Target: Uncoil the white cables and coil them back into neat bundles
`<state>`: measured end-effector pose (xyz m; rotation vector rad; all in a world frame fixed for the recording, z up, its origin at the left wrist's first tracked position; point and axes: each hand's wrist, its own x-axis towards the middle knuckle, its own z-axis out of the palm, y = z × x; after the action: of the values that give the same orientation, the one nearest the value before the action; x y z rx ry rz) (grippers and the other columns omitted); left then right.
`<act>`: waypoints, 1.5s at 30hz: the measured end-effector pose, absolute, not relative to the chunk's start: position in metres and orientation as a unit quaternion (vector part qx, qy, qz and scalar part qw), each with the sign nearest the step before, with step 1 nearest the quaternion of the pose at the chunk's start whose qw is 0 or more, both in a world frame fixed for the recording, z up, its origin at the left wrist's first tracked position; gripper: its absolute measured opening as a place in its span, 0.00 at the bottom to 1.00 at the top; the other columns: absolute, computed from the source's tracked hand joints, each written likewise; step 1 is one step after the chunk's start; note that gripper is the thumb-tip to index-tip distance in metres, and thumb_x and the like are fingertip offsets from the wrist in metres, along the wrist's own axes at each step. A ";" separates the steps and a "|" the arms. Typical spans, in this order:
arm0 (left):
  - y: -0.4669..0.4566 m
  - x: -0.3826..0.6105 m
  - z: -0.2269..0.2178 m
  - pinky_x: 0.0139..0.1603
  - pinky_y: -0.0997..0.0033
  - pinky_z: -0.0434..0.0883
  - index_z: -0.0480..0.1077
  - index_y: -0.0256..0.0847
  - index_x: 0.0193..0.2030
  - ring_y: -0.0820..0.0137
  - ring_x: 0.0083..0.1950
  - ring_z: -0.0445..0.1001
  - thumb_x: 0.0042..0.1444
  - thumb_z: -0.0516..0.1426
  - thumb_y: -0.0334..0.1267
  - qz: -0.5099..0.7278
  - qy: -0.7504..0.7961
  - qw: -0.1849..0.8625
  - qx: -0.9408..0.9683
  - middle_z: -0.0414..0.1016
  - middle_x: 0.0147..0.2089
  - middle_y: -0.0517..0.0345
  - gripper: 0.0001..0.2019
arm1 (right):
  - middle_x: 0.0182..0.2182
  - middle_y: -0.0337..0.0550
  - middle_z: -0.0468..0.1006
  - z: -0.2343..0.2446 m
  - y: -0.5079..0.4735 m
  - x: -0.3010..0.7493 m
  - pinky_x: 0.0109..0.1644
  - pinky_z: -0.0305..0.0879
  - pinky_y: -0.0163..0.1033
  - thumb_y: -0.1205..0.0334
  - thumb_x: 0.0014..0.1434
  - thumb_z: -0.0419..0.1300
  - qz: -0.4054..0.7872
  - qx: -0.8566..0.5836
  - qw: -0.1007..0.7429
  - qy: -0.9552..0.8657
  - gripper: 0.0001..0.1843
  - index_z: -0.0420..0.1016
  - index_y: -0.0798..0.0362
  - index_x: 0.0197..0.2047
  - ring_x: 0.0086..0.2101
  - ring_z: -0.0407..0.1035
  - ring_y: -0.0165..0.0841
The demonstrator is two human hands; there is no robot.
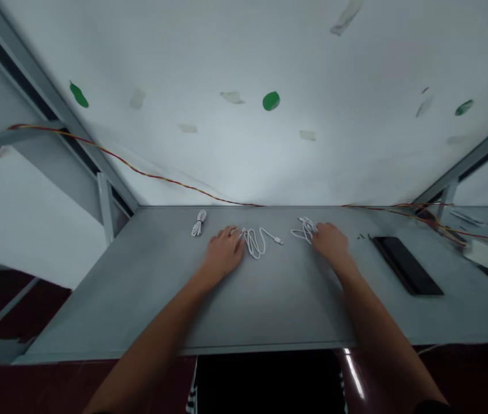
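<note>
My left hand (pixel 225 251) rests on the grey tabletop with its fingers bent round one end of a white USB cable (pixel 253 244). That cable lies in loose loops, and its metal plug points right, between my hands. Further right, my right hand (pixel 332 246) pinches the edge of a second white cable (pixel 306 229), which is bunched in loose coils; my fingertips are partly hidden. A third white cable (pixel 199 223) lies to the left of my left hand, coiled and bound round its middle with a dark tie.
A black flat case-like object (pixel 406 265) lies on the grey table (pixel 269 310) at right, with tiny dark bits (pixel 360 236) beside it. Twisted red-yellow wires (pixel 175 183) run along the white back panel (pixel 244 155). Metal frame posts (pixel 106 210) stand at the sides.
</note>
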<state>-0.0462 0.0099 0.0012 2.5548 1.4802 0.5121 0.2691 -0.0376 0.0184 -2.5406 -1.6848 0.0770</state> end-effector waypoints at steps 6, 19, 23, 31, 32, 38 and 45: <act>0.011 -0.051 0.007 0.60 0.60 0.75 0.78 0.42 0.56 0.60 0.57 0.78 0.63 0.51 0.24 0.165 0.434 0.113 0.878 0.74 0.64 0.46 0.21 | 0.58 0.59 0.77 0.018 -0.038 0.232 0.61 0.63 0.51 0.64 0.72 0.51 -0.026 -0.728 0.164 -0.665 0.22 0.77 0.55 0.63 0.56 0.72 0.47; 0.025 -0.062 0.008 0.52 0.61 0.75 0.77 0.39 0.55 0.59 0.45 0.79 0.63 0.62 0.40 0.125 0.470 0.186 0.854 0.79 0.44 0.50 0.16 | 0.51 0.53 0.80 0.005 -0.040 0.197 0.54 0.65 0.41 0.60 0.73 0.55 0.094 -0.691 0.077 -0.712 0.13 0.78 0.54 0.52 0.52 0.74 0.41; 0.028 -0.068 0.010 0.51 0.62 0.76 0.76 0.41 0.60 0.63 0.42 0.79 0.64 0.59 0.40 0.150 0.465 0.202 0.849 0.79 0.48 0.50 0.18 | 0.51 0.52 0.80 0.007 -0.041 0.198 0.49 0.64 0.40 0.61 0.73 0.54 0.106 -0.695 0.087 -0.706 0.13 0.78 0.54 0.53 0.49 0.75 0.40; 0.035 -0.075 0.008 0.51 0.61 0.75 0.79 0.41 0.43 0.59 0.44 0.78 0.53 0.68 0.46 0.110 0.474 0.192 0.853 0.78 0.44 0.50 0.14 | 0.50 0.51 0.81 0.009 -0.041 0.201 0.44 0.62 0.39 0.61 0.72 0.55 0.118 -0.695 0.091 -0.703 0.13 0.78 0.53 0.52 0.44 0.76 0.37; 0.035 -0.075 0.007 0.50 0.61 0.75 0.78 0.40 0.40 0.60 0.44 0.78 0.54 0.68 0.44 0.103 0.485 0.189 0.848 0.77 0.43 0.51 0.11 | 0.50 0.51 0.81 0.008 -0.041 0.201 0.44 0.62 0.39 0.61 0.72 0.55 0.119 -0.695 0.091 -0.703 0.13 0.78 0.53 0.52 0.43 0.76 0.37; 0.023 -0.068 0.015 0.55 0.60 0.74 0.76 0.40 0.40 0.59 0.52 0.77 0.63 0.57 0.29 0.109 0.490 0.107 0.858 0.77 0.54 0.45 0.06 | 0.49 0.52 0.81 0.002 -0.038 0.203 0.45 0.63 0.39 0.63 0.71 0.54 0.124 -0.701 0.134 -0.689 0.13 0.77 0.54 0.52 0.44 0.75 0.38; 0.023 -0.064 0.023 0.47 0.64 0.75 0.78 0.41 0.42 0.64 0.40 0.78 0.65 0.59 0.39 0.291 0.497 0.211 0.790 0.80 0.38 0.53 0.07 | 0.26 0.39 0.76 0.009 -0.033 0.219 0.36 0.63 0.39 0.53 0.62 0.61 0.215 -0.686 0.414 -0.559 0.12 0.80 0.52 0.43 0.28 0.70 0.33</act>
<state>-0.0636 0.0235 0.0227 2.1949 1.3801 0.8080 0.2194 -0.0331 0.0087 -1.7235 -1.4042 0.5411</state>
